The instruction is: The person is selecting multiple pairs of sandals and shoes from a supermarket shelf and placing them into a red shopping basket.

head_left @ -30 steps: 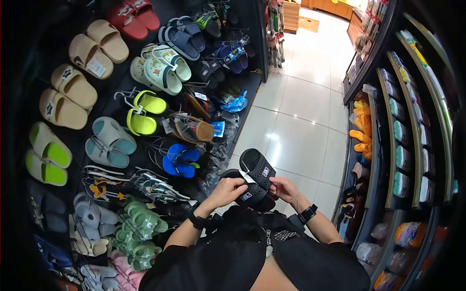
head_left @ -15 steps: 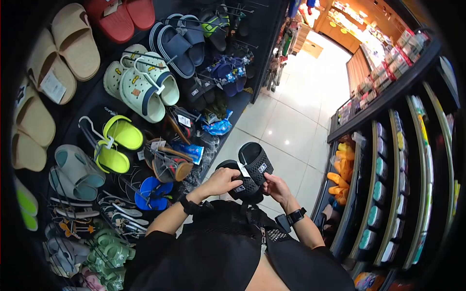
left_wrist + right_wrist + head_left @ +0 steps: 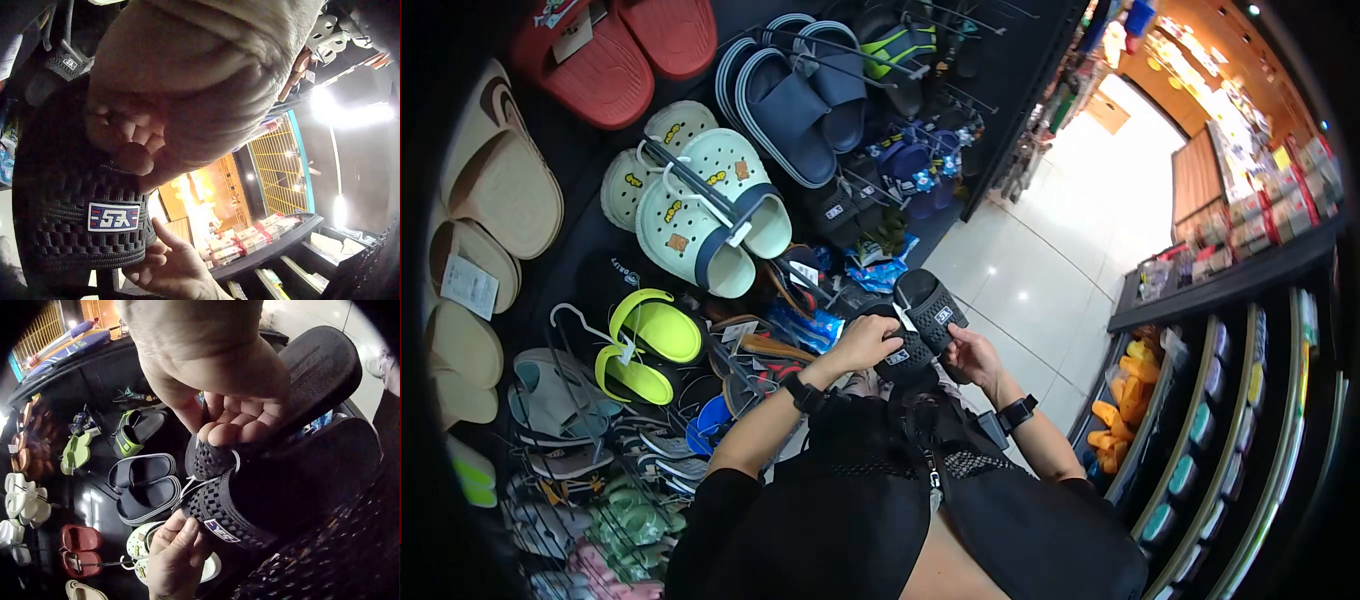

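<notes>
Both hands hold a pair of black slide sandals (image 3: 912, 350) in front of the body. Their straps are perforated and carry a small white-edged logo patch (image 3: 114, 217). My left hand (image 3: 865, 343) grips the strap of the left slide, thumb on its top. Across from it, my right hand (image 3: 973, 357) pinches the strap edge of the other slide (image 3: 930, 305). A white tag (image 3: 906, 318) hangs between the straps, and a pale plastic loop (image 3: 235, 461) joins them in the right wrist view. There, the left hand (image 3: 178, 557) pinches the nearer strap with thumb and fingers.
A dark display wall at left bears pale green clogs (image 3: 718, 205), navy slides (image 3: 790, 115), red slides (image 3: 595, 65) and yellow-green sandals (image 3: 658, 330) on hooks. Orange slippers (image 3: 1125, 400) and shelves of packaged goods (image 3: 1200, 425) stand at right. Between them runs a tiled floor (image 3: 1025, 275).
The head view has turned and come nearer the display wall, so the hanging footwear looks larger. Both hands keep their hold on the black slides.
</notes>
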Demonstrator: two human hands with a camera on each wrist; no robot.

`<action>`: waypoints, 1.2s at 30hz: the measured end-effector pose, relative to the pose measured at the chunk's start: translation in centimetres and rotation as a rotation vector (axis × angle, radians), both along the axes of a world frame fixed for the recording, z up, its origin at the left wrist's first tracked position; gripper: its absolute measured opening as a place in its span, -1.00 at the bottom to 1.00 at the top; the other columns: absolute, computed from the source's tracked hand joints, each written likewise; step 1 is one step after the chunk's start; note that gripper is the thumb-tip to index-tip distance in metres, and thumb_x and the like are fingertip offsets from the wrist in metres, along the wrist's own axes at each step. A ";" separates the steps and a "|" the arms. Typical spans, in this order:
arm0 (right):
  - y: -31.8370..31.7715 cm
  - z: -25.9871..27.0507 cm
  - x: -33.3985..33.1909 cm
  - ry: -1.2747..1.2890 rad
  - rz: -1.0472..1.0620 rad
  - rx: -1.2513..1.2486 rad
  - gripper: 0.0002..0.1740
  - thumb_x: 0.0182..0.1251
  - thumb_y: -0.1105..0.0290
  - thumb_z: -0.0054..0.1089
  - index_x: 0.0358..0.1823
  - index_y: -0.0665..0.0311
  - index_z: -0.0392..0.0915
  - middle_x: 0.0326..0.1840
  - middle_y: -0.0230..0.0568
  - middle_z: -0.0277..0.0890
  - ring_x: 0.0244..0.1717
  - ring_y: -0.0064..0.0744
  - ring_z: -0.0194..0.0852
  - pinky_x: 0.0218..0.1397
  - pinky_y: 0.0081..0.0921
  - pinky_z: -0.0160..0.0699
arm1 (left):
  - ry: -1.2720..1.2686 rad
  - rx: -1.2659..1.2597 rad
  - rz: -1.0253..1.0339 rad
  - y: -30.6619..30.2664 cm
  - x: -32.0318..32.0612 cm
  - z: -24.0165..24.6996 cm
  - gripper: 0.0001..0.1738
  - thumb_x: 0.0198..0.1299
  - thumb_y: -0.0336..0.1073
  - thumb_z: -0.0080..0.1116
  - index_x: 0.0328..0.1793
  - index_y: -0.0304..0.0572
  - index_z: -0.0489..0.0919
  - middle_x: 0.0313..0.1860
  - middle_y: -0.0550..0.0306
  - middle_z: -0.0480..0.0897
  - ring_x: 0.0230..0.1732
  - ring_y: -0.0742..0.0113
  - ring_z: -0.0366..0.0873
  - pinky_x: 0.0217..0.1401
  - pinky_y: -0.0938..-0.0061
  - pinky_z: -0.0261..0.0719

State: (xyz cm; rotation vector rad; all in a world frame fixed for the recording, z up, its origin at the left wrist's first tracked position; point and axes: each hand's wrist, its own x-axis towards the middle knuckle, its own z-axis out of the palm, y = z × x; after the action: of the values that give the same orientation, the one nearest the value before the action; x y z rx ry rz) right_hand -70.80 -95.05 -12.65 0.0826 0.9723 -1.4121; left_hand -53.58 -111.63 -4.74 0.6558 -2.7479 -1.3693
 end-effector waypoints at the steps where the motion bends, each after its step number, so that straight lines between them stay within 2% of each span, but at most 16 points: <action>1: -1.1 -0.3 -1.2 0.009 0.020 0.020 -0.76 0.24 0.26 0.08 -0.54 0.19 0.39 -0.71 -0.36 0.40 -0.68 -0.48 0.36 -0.57 -0.56 0.32 | -0.008 0.016 0.033 -0.7 -0.9 -0.4 -0.75 -0.08 -0.27 0.15 -0.53 -0.34 0.41 -0.61 -0.13 0.46 -0.47 -0.10 0.47 -0.45 0.17 0.33; 2: -2.2 -0.6 -2.4 -0.001 0.046 0.022 -0.76 0.24 0.26 0.08 -0.54 0.19 0.39 -0.71 -0.36 0.40 -0.68 -0.48 0.36 -0.57 -0.56 0.32 | -0.018 0.018 0.060 -1.4 -1.8 -0.9 -0.75 -0.08 -0.27 0.15 -0.53 -0.34 0.41 -0.61 -0.13 0.46 -0.47 -0.10 0.47 -0.45 0.17 0.33; 4: -4.2 -0.9 -5.3 0.000 0.089 0.071 -0.76 0.22 0.25 0.11 -0.54 0.16 0.37 -0.70 -0.35 0.40 -0.71 -0.50 0.35 -0.60 -0.62 0.35 | 0.075 -0.009 0.116 -2.5 -4.0 -2.1 -0.67 -0.07 -0.27 0.14 -0.58 -0.35 0.28 -0.72 -0.05 0.31 -0.65 0.09 0.33 -0.56 0.28 0.20; 8: -7.9 -2.0 -10.7 -0.054 0.184 0.139 -0.78 0.19 0.27 0.14 -0.54 0.15 0.37 -0.71 -0.34 0.41 -0.73 -0.50 0.34 -0.61 -0.62 0.40 | -0.038 -0.013 0.245 -4.5 -8.6 -3.1 -0.69 -0.08 -0.28 0.15 -0.59 -0.29 0.28 -0.72 0.01 0.32 -0.64 0.09 0.32 -0.55 0.27 0.20; 12: -11.3 -4.4 -15.2 -0.086 0.231 0.208 -0.77 0.18 0.26 0.15 -0.55 0.16 0.40 -0.68 -0.32 0.46 -0.74 -0.49 0.38 -0.63 -0.63 0.43 | -0.093 0.061 0.369 -6.8 -12.6 -5.5 -0.76 -0.09 -0.32 0.16 -0.55 -0.28 0.35 -0.70 0.04 0.40 -0.64 0.23 0.37 -0.54 0.33 0.25; 13: -11.9 -4.9 -16.1 -0.099 0.248 0.218 -0.77 0.18 0.26 0.15 -0.55 0.16 0.40 -0.68 -0.32 0.46 -0.74 -0.49 0.38 -0.63 -0.63 0.43 | -0.107 0.109 0.402 -7.3 -13.3 -6.0 -0.83 -0.08 -0.33 0.16 -0.48 -0.27 0.44 -0.67 0.06 0.46 -0.63 0.30 0.39 -0.53 0.36 0.29; 18: -14.6 -7.0 -18.8 -0.127 0.325 0.325 -0.77 0.17 0.23 0.18 -0.54 0.17 0.42 -0.68 -0.33 0.47 -0.74 -0.50 0.38 -0.63 -0.63 0.43 | -0.206 0.150 0.488 -8.8 -15.7 -7.7 -0.80 -0.04 -0.32 0.17 -0.29 -0.26 0.53 -0.61 0.06 0.53 -0.57 0.28 0.46 -0.49 0.39 0.35; 21: -16.1 -7.5 -19.8 -0.150 0.349 0.304 -0.78 0.17 0.24 0.18 -0.50 0.18 0.42 -0.68 -0.33 0.47 -0.73 -0.50 0.39 -0.63 -0.63 0.43 | -0.229 0.038 0.560 -9.3 -16.3 -8.4 -0.72 -0.05 -0.28 0.20 -0.20 -0.26 0.54 -0.48 -0.02 0.59 -0.45 0.19 0.56 -0.38 0.40 0.45; 29: -19.3 -6.8 -21.5 -0.162 0.441 0.182 -0.78 0.18 0.24 0.17 -0.48 0.15 0.36 -0.63 -0.31 0.48 -0.67 -0.51 0.41 -0.55 -0.62 0.44 | -0.205 0.031 0.764 -10.3 -17.2 -6.8 -0.66 -0.04 -0.28 0.23 -0.10 -0.24 0.55 -0.32 -0.09 0.62 -0.30 0.19 0.60 -0.25 0.45 0.50; 33: -20.6 -5.7 -21.5 -0.159 0.454 0.163 -0.78 0.17 0.23 0.18 -0.50 0.14 0.37 -0.64 -0.34 0.45 -0.67 -0.50 0.38 -0.53 -0.60 0.45 | -0.203 0.010 0.796 -10.7 -17.3 -6.0 -0.66 -0.03 -0.28 0.22 -0.10 -0.24 0.55 -0.32 -0.10 0.62 -0.30 0.19 0.60 -0.24 0.45 0.49; 35: -21.3 -5.7 -21.5 -0.169 0.464 0.146 -0.77 0.18 0.24 0.17 -0.49 0.13 0.35 -0.63 -0.32 0.47 -0.66 -0.50 0.40 -0.53 -0.60 0.44 | -0.246 0.072 0.845 -11.1 -17.4 -5.7 -0.67 -0.03 -0.23 0.20 -0.10 -0.12 0.56 -0.21 -0.06 0.61 -0.14 0.04 0.55 -0.08 0.30 0.47; 36: -21.6 -5.7 -21.5 -0.177 0.468 0.130 -0.77 0.18 0.25 0.17 -0.49 0.13 0.33 -0.61 -0.31 0.48 -0.64 -0.50 0.41 -0.53 -0.61 0.43 | -0.247 0.071 0.848 -11.4 -17.4 -5.7 -0.67 -0.03 -0.23 0.20 -0.10 -0.12 0.56 -0.21 -0.06 0.61 -0.14 0.04 0.55 -0.08 0.30 0.47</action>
State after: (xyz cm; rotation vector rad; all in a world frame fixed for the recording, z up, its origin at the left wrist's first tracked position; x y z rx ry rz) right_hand -92.35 -116.67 -18.34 0.0698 0.8664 -0.8966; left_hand -71.01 -122.99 -10.43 1.8072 -2.0799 -1.2008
